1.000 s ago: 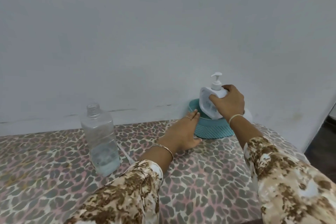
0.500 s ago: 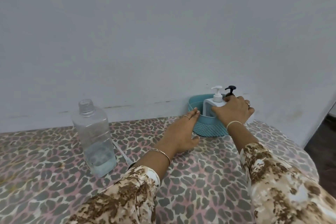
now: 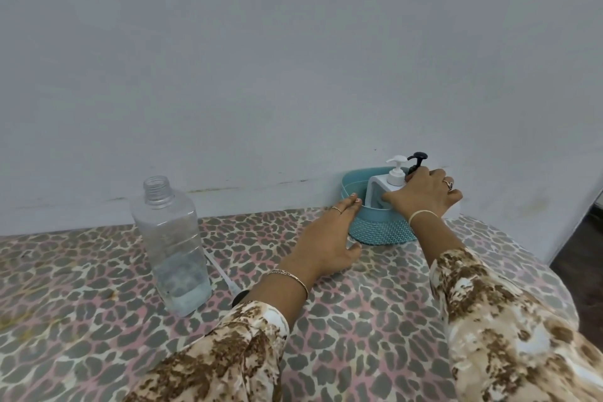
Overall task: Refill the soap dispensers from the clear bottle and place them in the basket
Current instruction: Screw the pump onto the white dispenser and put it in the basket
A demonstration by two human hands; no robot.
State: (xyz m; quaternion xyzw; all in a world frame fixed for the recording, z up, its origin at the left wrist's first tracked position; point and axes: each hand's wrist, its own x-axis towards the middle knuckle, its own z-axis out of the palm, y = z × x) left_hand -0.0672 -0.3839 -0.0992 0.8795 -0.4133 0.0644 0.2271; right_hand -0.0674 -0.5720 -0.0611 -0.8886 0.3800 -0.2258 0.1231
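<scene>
White dispenser [image 3: 380, 191] — in basket [image 3: 378, 230] beside black-pump dispenser [image 3: 417, 158]; right hand [image 3: 424, 196] curled round it, likely seating it. Left hand [image 3: 326, 238] flat-fingered against basket wall, presumably steadying. Clear bottle [image 3: 173, 248] — uncapped, on tabletop [image 3: 359, 320], well apart.

Upright white dispenser [image 3: 375, 189], black-pump dispenser [image 3: 417, 158] in teal basket [image 3: 378, 232], uncapped clear bottle [image 3: 171, 245]
</scene>
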